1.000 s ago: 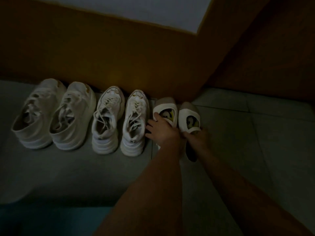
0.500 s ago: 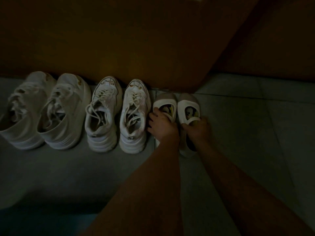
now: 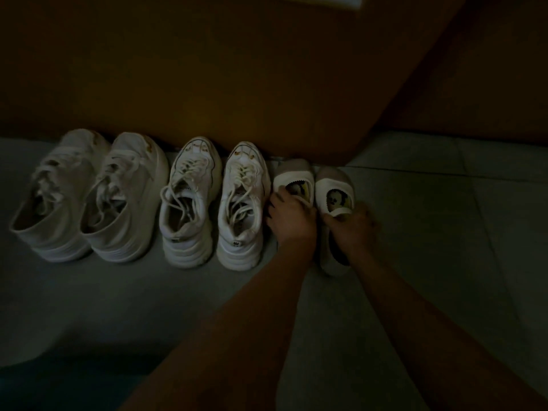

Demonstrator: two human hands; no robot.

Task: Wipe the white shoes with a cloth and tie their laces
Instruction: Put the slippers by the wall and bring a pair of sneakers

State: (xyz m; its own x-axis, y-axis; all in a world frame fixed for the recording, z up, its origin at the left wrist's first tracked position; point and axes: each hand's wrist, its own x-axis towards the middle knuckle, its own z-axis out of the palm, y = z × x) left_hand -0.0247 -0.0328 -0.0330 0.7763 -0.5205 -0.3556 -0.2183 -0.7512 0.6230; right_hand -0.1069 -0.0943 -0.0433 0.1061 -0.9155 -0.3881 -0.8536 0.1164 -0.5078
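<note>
At the wall, left hand (image 3: 292,215) still grips left slipper (image 3: 292,172), right hand (image 3: 353,226) right slipper (image 3: 332,180)

Both hands are on the low white slip-ons at the end of the row. The left hand (image 3: 292,216) grips the left slip-on (image 3: 292,175) at its opening, and the right hand (image 3: 353,225) pinches the white band of the right slip-on (image 3: 329,185). Each shows a yellow-and-black printed insole, toes pointing away. Just left of the grip stand two chunky white trainers (image 3: 189,209), upright, their laces (image 3: 240,185) loose and untied. Further left, well apart from the hands, sit two more white lace-up shoes (image 3: 127,203), laces slack.
</note>
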